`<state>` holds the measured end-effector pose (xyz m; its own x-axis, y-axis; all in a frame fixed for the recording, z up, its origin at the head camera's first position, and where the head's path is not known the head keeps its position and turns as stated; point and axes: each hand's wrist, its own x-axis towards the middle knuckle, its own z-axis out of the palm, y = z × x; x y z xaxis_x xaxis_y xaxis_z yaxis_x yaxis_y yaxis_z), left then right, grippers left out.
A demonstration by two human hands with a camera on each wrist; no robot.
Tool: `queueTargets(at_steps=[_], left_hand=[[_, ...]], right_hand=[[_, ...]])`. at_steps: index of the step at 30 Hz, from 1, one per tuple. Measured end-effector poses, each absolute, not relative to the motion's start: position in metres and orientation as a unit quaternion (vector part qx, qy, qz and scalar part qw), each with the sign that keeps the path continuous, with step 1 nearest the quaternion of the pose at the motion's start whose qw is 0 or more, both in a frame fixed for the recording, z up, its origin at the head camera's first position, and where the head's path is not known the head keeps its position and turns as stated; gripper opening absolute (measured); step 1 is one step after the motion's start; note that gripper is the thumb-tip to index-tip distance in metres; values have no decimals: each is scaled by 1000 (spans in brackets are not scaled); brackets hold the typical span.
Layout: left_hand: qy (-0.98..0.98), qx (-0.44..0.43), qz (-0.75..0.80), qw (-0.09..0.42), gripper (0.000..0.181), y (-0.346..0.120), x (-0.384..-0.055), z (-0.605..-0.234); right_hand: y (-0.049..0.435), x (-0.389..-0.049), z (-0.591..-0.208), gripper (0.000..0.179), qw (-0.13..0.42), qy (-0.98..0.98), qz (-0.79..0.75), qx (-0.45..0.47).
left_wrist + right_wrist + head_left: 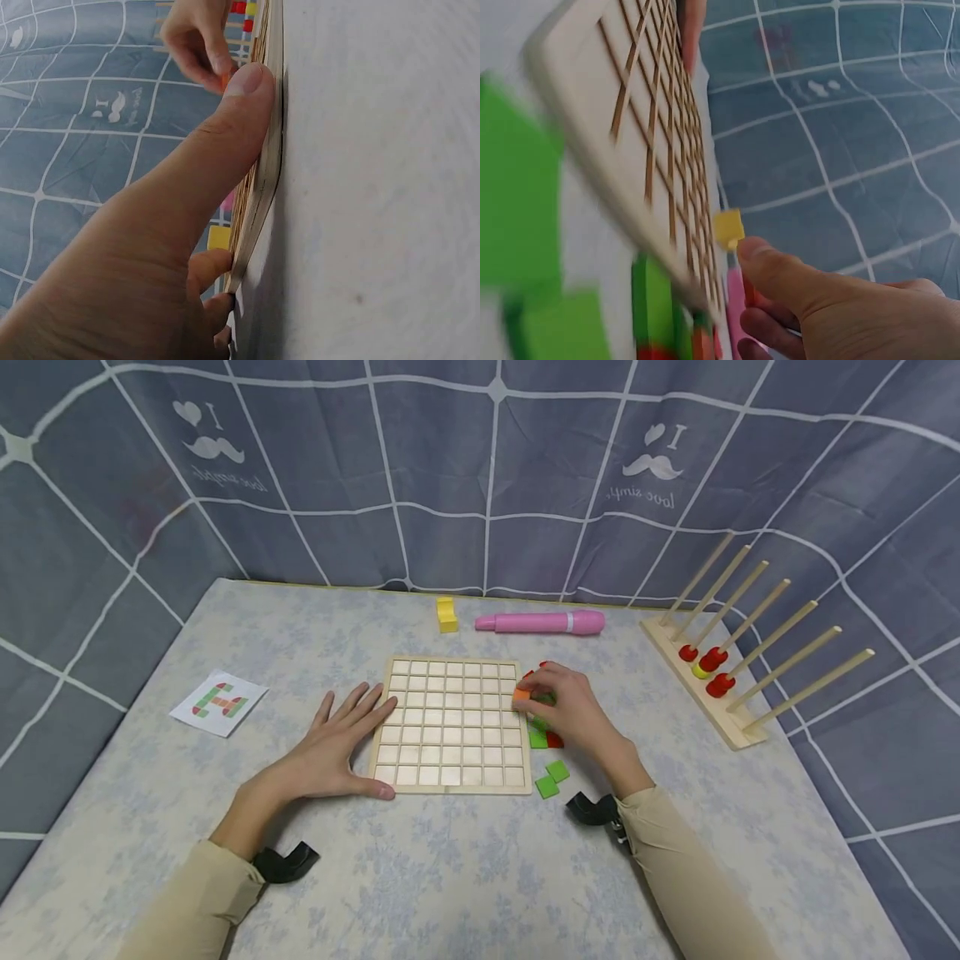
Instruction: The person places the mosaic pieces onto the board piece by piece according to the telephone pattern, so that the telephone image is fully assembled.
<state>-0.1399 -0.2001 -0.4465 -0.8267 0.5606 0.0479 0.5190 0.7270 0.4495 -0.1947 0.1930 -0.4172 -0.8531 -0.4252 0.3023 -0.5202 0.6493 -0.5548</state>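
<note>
A wooden grid board (pixel 452 727) of square cells lies flat on the table. My left hand (pixel 330 756) rests at its left side with fingers spread; the fingertips reach over the left edge and the thumb touches the front left corner. Over the board's right edge, my right hand (pixel 573 703) pinches a small orange square tile (pixel 521 695) between thumb and fingers. Beneath and beside that hand lie green tiles (pixel 538 739) and a red tile (pixel 554 740), some hidden by the fingers. Two more green tiles (pixel 557 770) sit nearer the front.
Behind the board are a yellow block (pixel 447 615) and a pink marker-shaped stick (pixel 540 622). A wooden peg rack (pixel 731 727) with red and yellow beads stands on the right. On the left lies a card (pixel 220 702) printed with a coloured tile pattern.
</note>
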Motion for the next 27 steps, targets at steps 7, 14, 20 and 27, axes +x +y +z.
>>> queueTargets(at_steps=[7, 14, 20, 27], left_hand=[[927, 295, 232, 34, 120, -200, -140, -448], [926, 290, 238, 33, 107, -198, -139, -447], [927, 290, 236, 31, 105, -198, -139, -446], [928, 290, 233, 26, 104, -200, -138, -448]], right_hand=[[140, -201, -414, 24, 41, -901, 333, 276], [108, -200, -421, 23, 26, -912, 294, 285], [103, -198, -432, 22, 40, -909, 313, 271], [98, -197, -440, 21, 45, -895, 349, 275]])
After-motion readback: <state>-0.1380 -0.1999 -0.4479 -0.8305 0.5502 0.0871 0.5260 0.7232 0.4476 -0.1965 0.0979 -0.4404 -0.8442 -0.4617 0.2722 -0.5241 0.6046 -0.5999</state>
